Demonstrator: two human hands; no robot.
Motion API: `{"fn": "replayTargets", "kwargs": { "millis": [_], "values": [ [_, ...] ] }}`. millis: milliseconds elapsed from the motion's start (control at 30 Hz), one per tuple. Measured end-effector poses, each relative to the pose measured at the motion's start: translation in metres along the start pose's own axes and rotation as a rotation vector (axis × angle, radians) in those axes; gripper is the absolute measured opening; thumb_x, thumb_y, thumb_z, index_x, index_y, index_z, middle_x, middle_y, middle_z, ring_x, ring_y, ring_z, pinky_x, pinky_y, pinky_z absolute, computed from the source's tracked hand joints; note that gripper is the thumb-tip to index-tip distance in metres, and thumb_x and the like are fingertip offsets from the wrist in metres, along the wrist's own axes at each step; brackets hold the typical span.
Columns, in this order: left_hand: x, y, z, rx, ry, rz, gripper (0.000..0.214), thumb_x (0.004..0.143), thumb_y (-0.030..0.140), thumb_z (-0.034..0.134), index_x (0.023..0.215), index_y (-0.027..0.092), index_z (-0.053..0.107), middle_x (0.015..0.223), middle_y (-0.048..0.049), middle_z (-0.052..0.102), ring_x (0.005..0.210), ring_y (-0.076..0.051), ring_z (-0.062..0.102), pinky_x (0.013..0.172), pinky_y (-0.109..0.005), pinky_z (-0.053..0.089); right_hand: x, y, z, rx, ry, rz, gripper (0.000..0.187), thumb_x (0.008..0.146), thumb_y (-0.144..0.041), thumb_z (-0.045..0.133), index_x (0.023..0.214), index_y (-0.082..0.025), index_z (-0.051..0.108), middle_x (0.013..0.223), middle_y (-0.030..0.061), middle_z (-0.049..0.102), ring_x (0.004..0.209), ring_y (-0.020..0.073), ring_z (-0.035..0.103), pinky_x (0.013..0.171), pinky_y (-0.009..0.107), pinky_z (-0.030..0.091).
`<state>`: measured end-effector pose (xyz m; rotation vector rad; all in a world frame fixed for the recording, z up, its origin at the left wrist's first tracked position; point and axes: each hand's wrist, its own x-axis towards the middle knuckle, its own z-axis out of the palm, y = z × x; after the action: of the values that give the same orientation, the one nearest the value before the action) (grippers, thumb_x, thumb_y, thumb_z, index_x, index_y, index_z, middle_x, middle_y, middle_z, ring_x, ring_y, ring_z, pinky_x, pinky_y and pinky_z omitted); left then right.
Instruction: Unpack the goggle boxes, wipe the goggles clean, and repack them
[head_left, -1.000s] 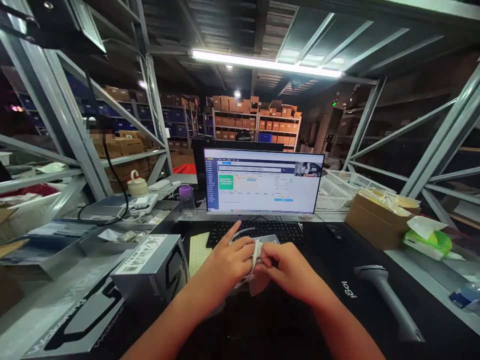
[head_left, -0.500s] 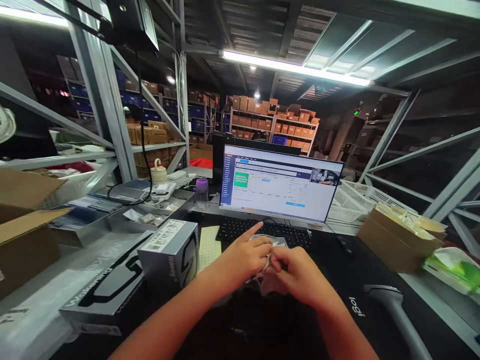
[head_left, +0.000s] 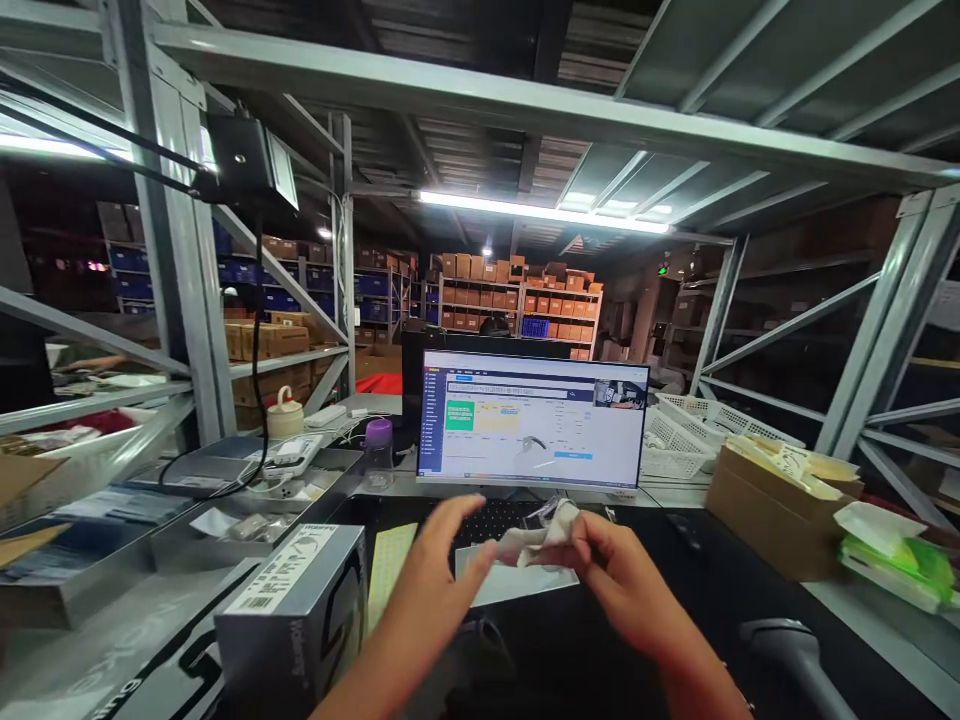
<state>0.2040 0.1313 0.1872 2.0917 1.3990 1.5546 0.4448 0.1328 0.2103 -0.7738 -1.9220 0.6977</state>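
My right hand [head_left: 626, 580] pinches one end of a crumpled off-white piece of cloth or tissue [head_left: 536, 543] above the desk. My left hand [head_left: 454, 560] has its thumb and fingers apart, with the thumb tip close to the other end of that piece; whether they touch is unclear. Beneath both hands lies a flat, pale sheet or clear packet [head_left: 517, 587], partly covered. The black keyboard [head_left: 487, 522] sits just behind. Left of my left arm stands a grey box [head_left: 289, 610] with a printed label on top.
A monitor [head_left: 532, 420] stands ahead. On the right are a carton of packets [head_left: 780, 510], a green tissue pack [head_left: 892, 560], a mouse [head_left: 686, 533] and a grey scanner [head_left: 795, 650]. A purple-lidded bottle [head_left: 379, 450] and metal trays [head_left: 180, 545] are on the left.
My hands have moved apart. My left hand has opened, and the crumpled off-white piece now stretches out from my right hand. The view has tilted up and shifted right.
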Motion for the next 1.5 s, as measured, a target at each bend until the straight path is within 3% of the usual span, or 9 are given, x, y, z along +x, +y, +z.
{"fn": "replayTargets", "kwargs": {
  "millis": [100, 333, 567, 633, 733, 800, 867, 1100, 1500],
  "values": [
    [-0.009, 0.009, 0.019, -0.338, -0.148, -0.181, 0.048, 0.091, 0.053, 0.052, 0.126, 0.019, 0.056, 0.128, -0.0155, 0.064, 0.12, -0.03, 0.062, 0.105, -0.052, 0.048, 0.0, -0.002, 0.021, -0.049, -0.059, -0.073, 0.019, 0.08, -0.005, 0.042, 0.074, -0.022, 0.039, 0.072, -0.0035, 0.051, 0.067, 0.012, 0.041, 0.061, 0.022, 0.031],
    [-0.015, 0.029, 0.03, -0.683, 0.026, -0.323, 0.044, 0.08, 0.039, 0.068, 0.115, 0.02, 0.049, 0.121, -0.0144, 0.067, 0.108, -0.026, 0.069, 0.098, -0.045, 0.052, -0.003, 0.0, 0.059, -0.253, -0.111, -0.285, 0.026, 0.072, 0.001, 0.047, 0.068, -0.021, 0.035, 0.059, -0.0062, 0.043, 0.054, 0.0091, 0.034, 0.052, 0.021, 0.021],
    [-0.01, 0.03, 0.025, -0.78, 0.098, -0.34, 0.039, 0.081, 0.034, 0.07, 0.113, 0.021, 0.053, 0.124, -0.0113, 0.067, 0.113, -0.025, 0.067, 0.1, -0.044, 0.052, 0.0, 0.003, 0.039, -0.347, -0.141, -0.144, 0.036, 0.088, -0.017, 0.061, 0.064, -0.02, 0.035, 0.055, -0.007, 0.042, 0.051, 0.0083, 0.033, 0.05, 0.021, 0.021],
    [-0.007, 0.027, 0.021, -0.776, 0.152, -0.313, 0.036, 0.083, 0.033, 0.069, 0.113, 0.022, 0.053, 0.123, -0.0103, 0.067, 0.111, -0.024, 0.068, 0.1, -0.044, 0.052, 0.002, 0.005, 0.021, -0.298, -0.061, -0.133, 0.036, 0.089, -0.018, 0.06, 0.062, -0.02, 0.035, 0.056, -0.0063, 0.043, 0.052, 0.0088, 0.035, 0.051, 0.02, 0.023],
    [-0.003, 0.024, 0.016, -0.719, 0.221, -0.232, 0.032, 0.084, 0.03, 0.068, 0.112, 0.022, 0.054, 0.123, -0.0101, 0.067, 0.112, -0.024, 0.068, 0.1, -0.042, 0.051, 0.007, 0.015, -0.001, -0.127, 0.285, -0.147, 0.041, 0.088, -0.026, 0.064, 0.062, -0.021, 0.032, 0.057, -0.0067, 0.037, 0.054, 0.0098, 0.031, 0.051, 0.021, 0.025],
    [-0.004, 0.022, 0.015, -0.69, 0.183, -0.18, 0.034, 0.087, 0.026, 0.065, 0.118, 0.023, 0.054, 0.131, -0.0099, 0.063, 0.12, -0.024, 0.063, 0.104, -0.042, 0.049, 0.01, 0.021, -0.006, 0.075, 0.472, -0.14, 0.045, 0.089, -0.038, 0.066, 0.065, -0.023, 0.03, 0.059, -0.0071, 0.033, 0.054, 0.0106, 0.027, 0.051, 0.022, 0.025],
    [-0.008, 0.02, 0.017, -0.67, 0.109, -0.109, 0.041, 0.089, 0.022, 0.06, 0.129, 0.026, 0.05, 0.143, -0.0088, 0.054, 0.131, -0.024, 0.056, 0.111, -0.043, 0.044, 0.012, 0.023, 0.001, 0.245, 0.521, -0.135, 0.049, 0.089, -0.049, 0.066, 0.068, -0.024, 0.03, 0.06, -0.0069, 0.033, 0.055, 0.0111, 0.027, 0.051, 0.022, 0.026],
    [-0.022, 0.02, 0.023, -0.48, -0.027, -0.007, 0.054, 0.095, 0.021, 0.055, 0.146, 0.032, 0.04, 0.156, -0.0094, 0.039, 0.144, -0.027, 0.039, 0.119, -0.049, 0.036, 0.006, 0.011, 0.052, 0.362, 0.18, -0.085, 0.058, 0.085, -0.066, 0.063, 0.064, -0.023, 0.031, 0.061, -0.0061, 0.032, 0.055, 0.0114, 0.028, 0.051, 0.024, 0.027],
    [-0.017, 0.022, 0.017, -0.372, -0.074, -0.031, 0.056, 0.089, 0.014, 0.054, 0.141, 0.034, 0.047, 0.156, -0.0059, 0.037, 0.139, -0.027, 0.046, 0.117, -0.047, 0.038, 0.0, 0.0, 0.047, 0.407, 0.01, 0.039, 0.048, 0.089, -0.056, 0.063, 0.066, -0.023, 0.036, 0.063, -0.0048, 0.035, 0.06, 0.0125, 0.032, 0.057, 0.026, 0.03]
  ]
}}
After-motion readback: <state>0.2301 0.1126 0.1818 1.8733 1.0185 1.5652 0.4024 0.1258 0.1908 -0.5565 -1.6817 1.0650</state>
